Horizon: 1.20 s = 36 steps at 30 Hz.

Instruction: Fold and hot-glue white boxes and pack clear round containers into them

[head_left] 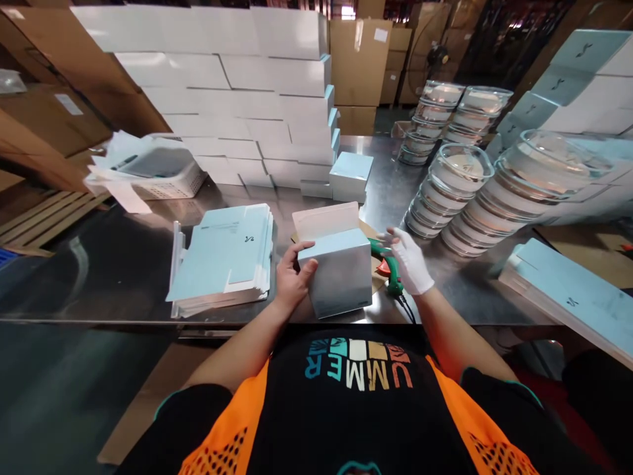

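Observation:
My left hand (294, 274) grips the left side of a pale-blue and grey cardboard box (342, 280), its thumb on the near face and its fingers along the top edge. The box stands on the table with a pale flap (326, 221) raised at its far side. My right hand (409, 260), in a white glove with bare fingertips, is just right of the box with its fingers apart. Beside it lies a green glue gun (394, 277) with an orange trigger and a black cord, partly hidden behind the box. Whether the right fingers touch it, I cannot tell.
Flattened pale-blue boxes (222, 247) are piled at the left. Behind them rises a wall of white boxes (237, 99), with a paper-filled basket (173, 181) alongside. Round glass containers (465, 171) stand stacked at the right, near more flat boxes (578, 290).

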{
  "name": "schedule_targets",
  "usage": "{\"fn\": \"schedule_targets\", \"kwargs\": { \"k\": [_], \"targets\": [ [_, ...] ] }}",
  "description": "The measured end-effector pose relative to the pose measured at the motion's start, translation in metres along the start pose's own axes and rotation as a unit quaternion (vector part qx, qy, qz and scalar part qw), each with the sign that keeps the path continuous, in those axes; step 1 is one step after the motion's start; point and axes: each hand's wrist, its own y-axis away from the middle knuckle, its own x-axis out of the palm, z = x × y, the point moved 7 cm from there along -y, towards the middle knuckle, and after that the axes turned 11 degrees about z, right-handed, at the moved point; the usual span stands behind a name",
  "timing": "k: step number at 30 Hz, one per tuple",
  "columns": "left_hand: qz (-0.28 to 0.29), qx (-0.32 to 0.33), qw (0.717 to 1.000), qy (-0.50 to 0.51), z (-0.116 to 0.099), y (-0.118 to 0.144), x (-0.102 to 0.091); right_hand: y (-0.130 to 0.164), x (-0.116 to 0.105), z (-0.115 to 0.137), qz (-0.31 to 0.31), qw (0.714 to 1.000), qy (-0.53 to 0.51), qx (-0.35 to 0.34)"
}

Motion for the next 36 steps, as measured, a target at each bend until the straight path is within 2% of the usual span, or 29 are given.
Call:
{"fn": "schedule_targets", "kwargs": {
  "k": [3, 5, 8, 12, 15, 18, 23, 26, 29, 32, 34, 36],
  "targets": [
    [0.033, 0.011, 0.999, 0.019, 0.002, -0.002, 0.009, -0.015, 0.046, 0.034, 0.107, 0.983, -0.146, -0.025],
    [0.052, 0.024, 0.998, 0.027, 0.006, -0.003, 0.013, -0.021, 0.062, 0.047, 0.151, 0.972, -0.176, -0.034],
    [0.041, 0.071, 0.996, 0.039, 0.013, -0.004, 0.012, -0.022, 0.062, 0.049, 0.190, 0.965, -0.164, -0.071],
    [0.008, 0.162, 0.978, 0.130, 0.015, -0.007, 0.001, -0.008, 0.050, 0.043, 0.201, 0.961, -0.101, -0.159],
    [0.085, 0.215, 0.969, 0.085, 0.001, -0.012, 0.001, 0.008, 0.051, 0.050, 0.209, 0.952, -0.063, -0.214],
    [0.172, 0.272, 0.946, 0.035, -0.018, -0.012, 0.003, 0.019, 0.056, 0.064, 0.222, 0.938, -0.049, -0.263],
    [0.172, 0.299, 0.938, 0.040, -0.034, -0.009, -0.004, 0.022, 0.054, 0.072, 0.224, 0.928, -0.050, -0.294],
    [0.187, 0.304, 0.934, 0.030, -0.035, -0.003, -0.002, 0.029, 0.056, 0.054, 0.233, 0.939, -0.044, -0.248],
    [0.195, 0.262, 0.945, 0.022, -0.019, -0.002, 0.000, 0.040, 0.069, 0.021, 0.234, 0.962, -0.058, -0.126],
    [0.128, 0.184, 0.974, 0.021, 0.008, -0.005, -0.015, 0.038, 0.082, -0.007, 0.224, 0.965, -0.133, -0.010],
    [0.072, 0.142, 0.987, -0.011, 0.023, -0.008, -0.037, 0.012, 0.074, -0.013, 0.155, 0.968, -0.197, 0.026],
    [0.020, 0.099, 0.991, -0.093, 0.032, -0.011, -0.069, -0.035, 0.046, -0.012, 0.037, 0.967, -0.248, 0.031]
  ]
}}
